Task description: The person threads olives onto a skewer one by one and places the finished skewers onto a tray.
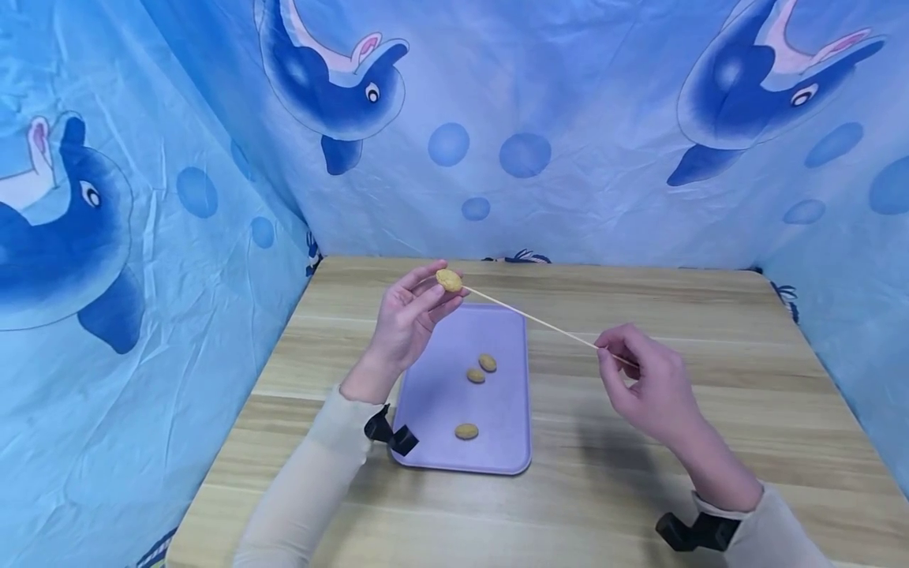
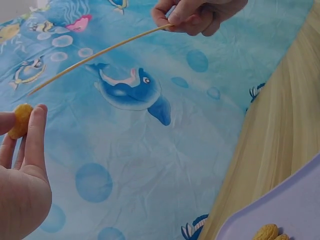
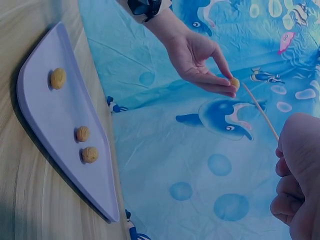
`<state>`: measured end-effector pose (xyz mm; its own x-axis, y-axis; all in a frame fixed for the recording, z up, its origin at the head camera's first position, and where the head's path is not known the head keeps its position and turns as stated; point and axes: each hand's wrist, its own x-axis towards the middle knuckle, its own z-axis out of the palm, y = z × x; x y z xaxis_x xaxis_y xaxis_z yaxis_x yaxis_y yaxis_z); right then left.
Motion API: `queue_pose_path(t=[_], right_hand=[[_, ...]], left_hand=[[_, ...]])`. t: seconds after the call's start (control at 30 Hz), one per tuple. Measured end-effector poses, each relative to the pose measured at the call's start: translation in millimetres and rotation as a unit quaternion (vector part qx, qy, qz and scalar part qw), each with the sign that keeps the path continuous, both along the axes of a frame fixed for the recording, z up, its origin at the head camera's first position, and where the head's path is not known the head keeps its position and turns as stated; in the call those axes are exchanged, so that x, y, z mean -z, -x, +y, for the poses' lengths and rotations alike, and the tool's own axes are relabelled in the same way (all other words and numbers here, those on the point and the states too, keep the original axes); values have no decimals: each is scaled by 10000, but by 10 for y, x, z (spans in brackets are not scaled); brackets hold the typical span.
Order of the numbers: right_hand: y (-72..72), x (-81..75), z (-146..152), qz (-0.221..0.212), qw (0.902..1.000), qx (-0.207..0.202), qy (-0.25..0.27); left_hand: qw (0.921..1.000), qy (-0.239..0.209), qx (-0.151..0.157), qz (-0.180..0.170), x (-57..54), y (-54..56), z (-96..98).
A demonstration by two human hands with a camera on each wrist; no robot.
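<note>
Over the far end of the lilac tray (image 1: 507,394), my left hand (image 1: 412,315) pinches a small yellow-brown oval piece (image 1: 449,280) between thumb and fingertips. It looks like a wrinkled nut or nugget; I cannot tell its exact kind. To the right, my right hand (image 1: 649,383) grips a thin bamboo skewer (image 1: 533,317) near one end. The skewer slants up and left, its far tip just short of the held piece in the left wrist view, with a narrow gap. Similar pieces (image 1: 466,431) lie on the tray, two of them (image 3: 90,154) close together.
The tray lies on a wood-grain table (image 1: 582,505). Blue cloth (image 1: 604,213) printed with dolphins and bubbles hangs behind the table and at its sides. Each wrist wears a black camera mount (image 1: 699,532).
</note>
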<state>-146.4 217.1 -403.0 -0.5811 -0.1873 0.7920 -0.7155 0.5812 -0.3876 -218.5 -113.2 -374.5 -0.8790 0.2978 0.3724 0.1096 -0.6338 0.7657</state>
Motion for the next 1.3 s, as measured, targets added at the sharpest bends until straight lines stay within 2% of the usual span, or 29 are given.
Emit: queue_pose_path(t=[0.17, 0.37, 0.63, 0.93, 1.3], right_hand=[[-2, -6, -3, -63, 10000, -8, -67], [3, -8, -9, 51, 9999, 24, -132], [-5, -16, -29, 234, 9996, 25, -182], [-28, -43, -2, 121, 9991, 79, -394], [-67, -108, 33, 417, 9972, 154, -598]], left_hand=[[9999, -52, -134, 53, 30, 26, 21], [9988, 137, -423, -196, 45, 33, 34], [9972, 237, -601, -370, 52, 14, 47], [9950, 469, -814, -349, 112, 26, 48], [9834, 916, -1345, -806, 77, 7, 93]])
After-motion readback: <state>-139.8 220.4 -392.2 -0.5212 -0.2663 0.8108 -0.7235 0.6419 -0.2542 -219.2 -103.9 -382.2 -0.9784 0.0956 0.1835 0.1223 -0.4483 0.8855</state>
